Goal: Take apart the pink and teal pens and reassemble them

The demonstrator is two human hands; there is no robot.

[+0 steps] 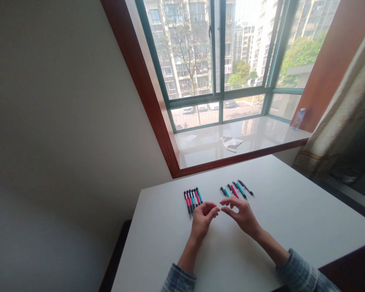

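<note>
My left hand (pixel 202 219) is closed in a pinch over the table, thumb against the fingers. Whatever sits at its fingertips is too small to name. Just to the right, my right hand (pixel 242 214) has thumb and forefinger apart, their tips close to the left fingertips. Beyond my left hand, several pink, blue and black pens (pixel 188 199) lie side by side in a row, partly hidden by that hand. Beyond my right hand lie pen parts: blue and pink barrels (pixel 234 190) and a slim black pen piece (pixel 245 187), with thin pieces among them.
The white table (pixel 158 235) meets a window sill with a red-brown wooden edge (pixel 219 160). On the sill are a crumpled cloth (pixel 231 143), a flat white piece (pixel 189 138) and a clear bottle (pixel 298 119). A curtain (pixel 337 101) hangs at the right.
</note>
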